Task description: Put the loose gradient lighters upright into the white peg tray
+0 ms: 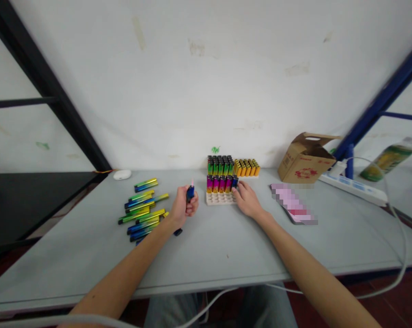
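Upright in my left hand (184, 205) is a blue lighter (190, 192), with a small pinkish flame at its top. My right hand (247, 199) has its fingers around a dark blue lighter (235, 182) at the right end of a row of purple lighters (221, 184). That row stands in a white tray with holes (221, 199), whose front holes show bare. Behind it are green lighters (220, 166) and, to their right, a block of yellow lighters (246, 167). Several green, yellow and blue lighters (144, 209) lie loose beside my left forearm.
An open cardboard box (304, 164) sits at the back right, with a pink phone (294, 205) in front. Farther right are a white power strip (356, 187), a bottle (388, 159) and a white cable. A white case (122, 174) lies at the back left.
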A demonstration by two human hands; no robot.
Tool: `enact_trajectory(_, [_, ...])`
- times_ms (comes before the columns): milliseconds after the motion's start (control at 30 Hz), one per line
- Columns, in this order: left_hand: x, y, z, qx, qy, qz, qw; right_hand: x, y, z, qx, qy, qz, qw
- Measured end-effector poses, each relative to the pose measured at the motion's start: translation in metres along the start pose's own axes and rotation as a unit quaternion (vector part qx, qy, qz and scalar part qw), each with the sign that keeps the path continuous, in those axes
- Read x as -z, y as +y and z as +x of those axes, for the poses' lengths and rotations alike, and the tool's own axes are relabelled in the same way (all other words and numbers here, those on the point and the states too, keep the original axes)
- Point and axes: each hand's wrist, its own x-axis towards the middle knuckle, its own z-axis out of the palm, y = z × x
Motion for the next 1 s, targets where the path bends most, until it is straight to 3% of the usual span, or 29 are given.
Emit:
enact_trajectory(567, [-0.003,0.004,-0.002,0.010,0.007,-0.016,1.000,-0.003,0.001,0.000,0.012,0.024,0.029,0.999])
enact_trajectory(667, [-0.007,0.006,-0.004,0.002,0.010,-0.043,0.999,-0.003,0.000,0.001,-0.010,0.071,0.071,0.995])
enact_trajectory(767, [-0.008,0.003,-0.002,-0.022,0.031,-0.054,0.998,0.000,-0.001,0.003,-0.035,0.157,0.125,0.979])
enact_trajectory(867, [-0.007,-0.004,0.004,-0.046,0.054,-0.019,0.997,0.006,-0.006,0.002,0.003,0.225,0.166,0.960])
enact_trajectory(1000, [-0.004,-0.014,0.008,-0.101,0.022,0.084,0.991,0.012,-0.018,-0.003,0.082,0.226,0.198,0.950])
